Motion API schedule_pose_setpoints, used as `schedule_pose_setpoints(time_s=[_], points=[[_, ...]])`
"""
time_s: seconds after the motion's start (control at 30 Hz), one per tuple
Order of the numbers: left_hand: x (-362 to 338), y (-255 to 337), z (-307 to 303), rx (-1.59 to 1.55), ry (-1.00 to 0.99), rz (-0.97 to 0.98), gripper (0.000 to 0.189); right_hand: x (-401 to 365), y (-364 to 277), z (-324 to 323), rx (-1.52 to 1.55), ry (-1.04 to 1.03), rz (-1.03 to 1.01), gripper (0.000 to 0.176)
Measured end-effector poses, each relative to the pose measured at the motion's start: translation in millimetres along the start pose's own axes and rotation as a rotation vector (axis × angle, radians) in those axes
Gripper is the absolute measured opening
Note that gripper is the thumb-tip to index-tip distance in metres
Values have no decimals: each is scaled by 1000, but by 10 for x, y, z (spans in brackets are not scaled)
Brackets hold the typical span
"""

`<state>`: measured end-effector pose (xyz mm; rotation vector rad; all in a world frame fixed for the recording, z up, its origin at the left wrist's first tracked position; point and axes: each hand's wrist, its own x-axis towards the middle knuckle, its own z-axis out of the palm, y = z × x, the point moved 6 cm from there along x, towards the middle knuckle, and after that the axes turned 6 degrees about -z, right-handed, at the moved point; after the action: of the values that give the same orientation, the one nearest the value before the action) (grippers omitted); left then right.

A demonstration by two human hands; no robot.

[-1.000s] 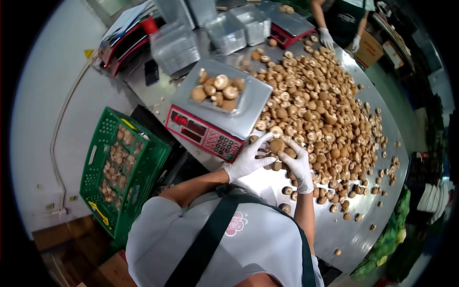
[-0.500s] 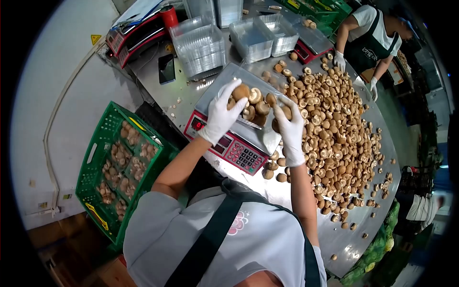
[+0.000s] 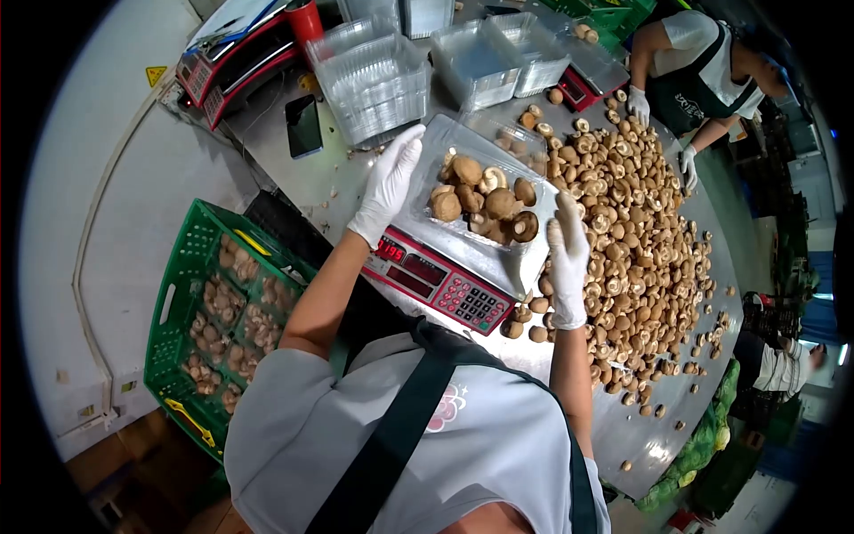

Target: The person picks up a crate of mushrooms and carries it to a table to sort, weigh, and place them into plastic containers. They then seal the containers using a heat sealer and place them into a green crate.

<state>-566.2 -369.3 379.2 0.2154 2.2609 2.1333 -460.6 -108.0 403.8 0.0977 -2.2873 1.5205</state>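
A clear plastic tray of brown mushrooms (image 3: 487,198) rests on a red and grey scale (image 3: 445,276) whose red digits are lit. My left hand (image 3: 389,185), in a white glove, is beside the scale's left edge with fingers extended and nothing in it. On the right, my gloved right hand (image 3: 567,258) is raised between the tray and the mushroom pile, fingers stretched out and holding nothing. The tray's lid (image 3: 505,138) lies tilted up behind the mushrooms.
A large mushroom pile (image 3: 632,258) covers the right of the metal table. Stacked clear trays (image 3: 369,84), a phone (image 3: 303,126) and a second scale (image 3: 587,76) stand behind. A green crate (image 3: 173,294) holds packed mushrooms. A co-worker (image 3: 698,76) reaches toward the pile.
Both my hands have let go of the mushrooms and moved apart, to either side of the tray. The mushrooms now lie in the tray, and the scale's display reads differently.
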Motion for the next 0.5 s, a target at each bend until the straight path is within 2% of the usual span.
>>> schedule_pose_setpoints(time_s=[0.07,0.17,0.2,0.27,0.33,0.4,0.47,0.5], points=[[31,-30,-103,1,10,-28,51,-103,53,-103,8,43,120,47],[74,-27,-195,-217,15,-47,50,-198,62,-132,139,64,229,45],[72,3,-224,-209,27,-57,50,-231,114,-145,170,79,235,45],[79,72,-287,-165,91,-19,39,-266,130,-131,179,74,253,46],[80,86,-274,-110,89,6,38,-281,132,-98,188,81,267,48],[53,195,-194,-5,71,72,38,-294,135,-92,62,69,249,49],[65,183,-84,-48,35,41,42,-293,162,-69,41,59,238,52],[43,250,-2,89,21,105,42,-290,155,-57,-41,42,227,54]])
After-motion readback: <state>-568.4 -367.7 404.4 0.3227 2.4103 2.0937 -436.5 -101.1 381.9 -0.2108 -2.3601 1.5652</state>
